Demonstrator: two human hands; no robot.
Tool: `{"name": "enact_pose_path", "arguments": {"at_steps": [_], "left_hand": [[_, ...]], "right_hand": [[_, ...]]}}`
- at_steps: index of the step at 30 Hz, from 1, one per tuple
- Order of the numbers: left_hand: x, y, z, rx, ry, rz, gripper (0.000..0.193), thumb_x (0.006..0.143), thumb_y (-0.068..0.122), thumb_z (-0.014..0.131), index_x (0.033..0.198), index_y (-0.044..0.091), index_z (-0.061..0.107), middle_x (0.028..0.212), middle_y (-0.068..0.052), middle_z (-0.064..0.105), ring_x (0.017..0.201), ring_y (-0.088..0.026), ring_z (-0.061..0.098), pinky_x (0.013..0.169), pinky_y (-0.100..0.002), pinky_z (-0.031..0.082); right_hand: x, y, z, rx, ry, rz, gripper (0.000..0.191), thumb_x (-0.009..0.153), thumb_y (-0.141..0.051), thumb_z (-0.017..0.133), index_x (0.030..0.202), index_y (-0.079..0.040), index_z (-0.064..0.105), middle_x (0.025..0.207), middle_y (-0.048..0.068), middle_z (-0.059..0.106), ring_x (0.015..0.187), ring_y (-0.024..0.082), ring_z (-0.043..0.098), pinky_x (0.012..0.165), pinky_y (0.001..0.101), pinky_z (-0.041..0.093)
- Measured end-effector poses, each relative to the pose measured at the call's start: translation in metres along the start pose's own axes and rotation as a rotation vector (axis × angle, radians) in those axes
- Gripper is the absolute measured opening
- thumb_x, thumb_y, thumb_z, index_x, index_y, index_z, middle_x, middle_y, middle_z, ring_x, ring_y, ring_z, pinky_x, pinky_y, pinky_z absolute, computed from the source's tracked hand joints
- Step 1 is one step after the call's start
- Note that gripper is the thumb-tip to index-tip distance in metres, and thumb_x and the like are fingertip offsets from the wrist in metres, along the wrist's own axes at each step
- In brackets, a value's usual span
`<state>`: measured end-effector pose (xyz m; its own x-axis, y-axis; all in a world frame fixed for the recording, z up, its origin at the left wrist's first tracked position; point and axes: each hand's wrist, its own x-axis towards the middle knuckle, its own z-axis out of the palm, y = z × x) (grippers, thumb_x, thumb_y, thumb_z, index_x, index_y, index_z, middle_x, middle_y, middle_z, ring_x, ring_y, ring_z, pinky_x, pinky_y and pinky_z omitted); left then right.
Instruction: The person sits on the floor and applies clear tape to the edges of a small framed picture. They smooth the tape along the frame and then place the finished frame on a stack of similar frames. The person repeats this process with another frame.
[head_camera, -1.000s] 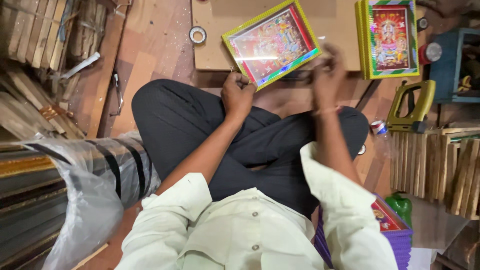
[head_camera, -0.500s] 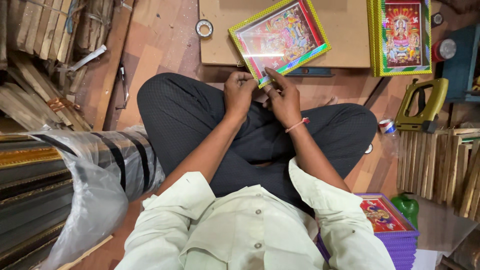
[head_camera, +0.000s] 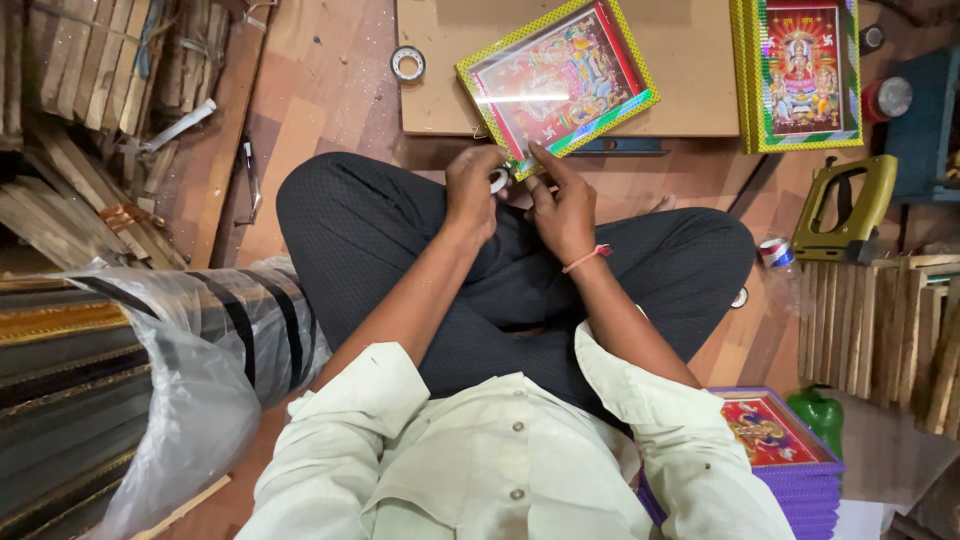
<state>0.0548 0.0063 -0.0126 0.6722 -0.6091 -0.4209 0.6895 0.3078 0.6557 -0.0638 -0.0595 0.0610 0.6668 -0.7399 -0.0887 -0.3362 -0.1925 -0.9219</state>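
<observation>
Clear plastic-wrapped bundle (head_camera: 150, 380) of dark-and-gold mouldings — floor, person's left side.

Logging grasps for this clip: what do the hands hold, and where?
The left hand pinches a small tape roll by its rim; the right hand touches it.

framed picture (head_camera: 558, 82): red, yellow-green border | trousers (head_camera: 400, 240): dark, dotted | shirt (head_camera: 480, 460): cream
</observation>
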Motion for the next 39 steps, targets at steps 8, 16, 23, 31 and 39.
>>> {"name": "enact_pose_path", "arguments": {"at_steps": [8, 16, 23, 31, 39], "left_hand": [[0.004, 0.035, 0.007, 0.280, 0.170, 0.253, 0.030, 0.092, 0.026, 0.071, 0.103, -0.002, 0.067, 0.087, -0.007, 0.066, 0.073, -0.014, 0.060, 0.062, -0.028, 0.047], [0.069, 0.084, 0.016, 0.920, 0.258, 0.443, 0.069, 0.087, 0.048, 0.075, 0.125, -0.009, 0.065, 0.113, -0.024, 0.072, 0.106, -0.030, 0.069, 0.093, -0.037, 0.052], [0.066, 0.078, 0.014, 0.890, 0.205, 0.242, 0.057, 0.082, 0.045, 0.073, 0.112, -0.004, 0.071, 0.098, -0.016, 0.077, 0.092, -0.025, 0.074, 0.083, -0.035, 0.056], [-0.034, 0.036, 0.012, 0.542, 0.160, 0.026, 0.047, 0.088, 0.031, 0.074, 0.121, -0.002, 0.069, 0.063, 0.001, 0.057, 0.044, -0.006, 0.049, 0.037, -0.026, 0.036], [-0.073, 0.000, 0.038, 0.476, 0.022, 0.055, 0.064, 0.088, 0.026, 0.074, 0.142, -0.003, 0.056, 0.064, 0.004, 0.055, 0.053, -0.004, 0.046, 0.045, -0.024, 0.036]], "right_hand": [[0.094, 0.044, -0.108, -0.019, 0.607, -0.123, 0.040, 0.090, 0.008, 0.058, 0.129, 0.004, 0.064, 0.103, 0.009, 0.075, 0.078, 0.014, 0.073, 0.069, 0.0264, 0.058], [0.124, 0.053, -0.125, -0.387, 0.803, -0.161, 0.031, 0.078, -0.002, 0.076, 0.106, 0.007, 0.069, 0.087, 0.012, 0.071, 0.077, 0.020, 0.068, 0.072, 0.0349, 0.055], [0.002, 0.041, 0.032, 0.652, 0.209, 0.285, 0.033, 0.087, -0.010, 0.074, 0.118, 0.000, 0.066, 0.100, 0.005, 0.071, 0.083, 0.013, 0.064, 0.071, 0.0273, 0.051], [0.063, 0.069, -0.044, -0.127, 0.194, 0.148, 0.027, 0.089, -0.004, 0.070, 0.113, 0.008, 0.074, 0.096, 0.016, 0.077, 0.082, 0.018, 0.071, 0.074, 0.0292, 0.055], [0.110, 0.059, -0.078, 0.214, 0.200, 0.178, 0.027, 0.089, 0.001, 0.068, 0.114, 0.007, 0.073, 0.099, 0.013, 0.076, 0.084, 0.017, 0.070, 0.076, 0.0284, 0.057]]}}
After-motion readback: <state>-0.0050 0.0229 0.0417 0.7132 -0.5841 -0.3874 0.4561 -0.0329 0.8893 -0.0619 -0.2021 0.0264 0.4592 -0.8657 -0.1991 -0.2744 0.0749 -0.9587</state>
